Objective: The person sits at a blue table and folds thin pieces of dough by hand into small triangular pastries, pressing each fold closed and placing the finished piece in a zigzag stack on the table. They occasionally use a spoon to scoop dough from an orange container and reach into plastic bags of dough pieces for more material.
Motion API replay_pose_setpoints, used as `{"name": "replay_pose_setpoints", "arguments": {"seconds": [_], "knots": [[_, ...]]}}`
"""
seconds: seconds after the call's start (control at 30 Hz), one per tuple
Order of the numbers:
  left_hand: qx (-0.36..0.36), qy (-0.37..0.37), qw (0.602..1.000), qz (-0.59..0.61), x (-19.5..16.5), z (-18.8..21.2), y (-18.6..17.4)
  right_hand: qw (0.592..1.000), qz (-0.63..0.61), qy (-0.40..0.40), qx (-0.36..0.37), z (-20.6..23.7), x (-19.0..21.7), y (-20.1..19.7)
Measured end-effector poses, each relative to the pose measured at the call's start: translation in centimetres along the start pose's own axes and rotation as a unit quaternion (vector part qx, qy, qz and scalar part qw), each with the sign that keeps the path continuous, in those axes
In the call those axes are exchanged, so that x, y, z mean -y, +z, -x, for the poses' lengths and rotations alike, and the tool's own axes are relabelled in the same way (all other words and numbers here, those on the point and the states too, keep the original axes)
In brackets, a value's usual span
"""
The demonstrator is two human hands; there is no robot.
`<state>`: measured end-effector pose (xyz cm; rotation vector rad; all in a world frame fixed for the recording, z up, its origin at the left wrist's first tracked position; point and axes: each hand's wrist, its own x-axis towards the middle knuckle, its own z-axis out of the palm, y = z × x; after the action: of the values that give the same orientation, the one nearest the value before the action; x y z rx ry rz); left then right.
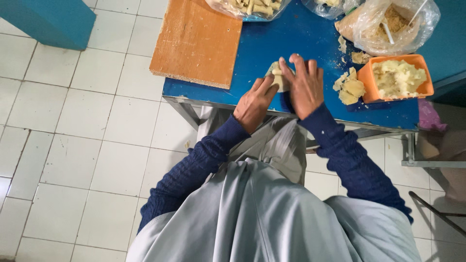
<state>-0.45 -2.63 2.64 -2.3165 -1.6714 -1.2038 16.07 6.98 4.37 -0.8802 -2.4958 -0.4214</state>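
A pale piece of dough (278, 76) lies on the blue table (291, 39) near its front edge. My left hand (254, 102) presses its fingers against the dough's left side. My right hand (306, 85) rests over the dough's right side with fingers curled on it. Both hands grip the same piece, which they partly hide. My dark blue knitted sleeves reach down to a grey garment on my lap.
An orange tub (399, 77) of yellow mash stands at the right, with loose lumps (349, 87) beside it. A wooden board (196, 41) lies at the left. Clear bags (388, 24) of food sit at the back. White floor tiles (87, 121) spread to the left.
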Motion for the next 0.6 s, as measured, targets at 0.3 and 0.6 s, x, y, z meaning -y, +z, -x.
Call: {"name": "replay_pose_setpoints", "arguments": {"seconds": [0.3, 0.6], "knots": [[-0.019, 0.017, 1.0, 0.002, 0.0, 0.0, -0.2, 0.974, -0.224, 0.012, 0.04, -2.5, -2.2, 0.3], [-0.033, -0.029, 0.993, 0.106, 1.5, -0.5, 1.5, 0.853, -0.51, 0.106, 0.031, -8.3, -7.2, 3.6]]}}
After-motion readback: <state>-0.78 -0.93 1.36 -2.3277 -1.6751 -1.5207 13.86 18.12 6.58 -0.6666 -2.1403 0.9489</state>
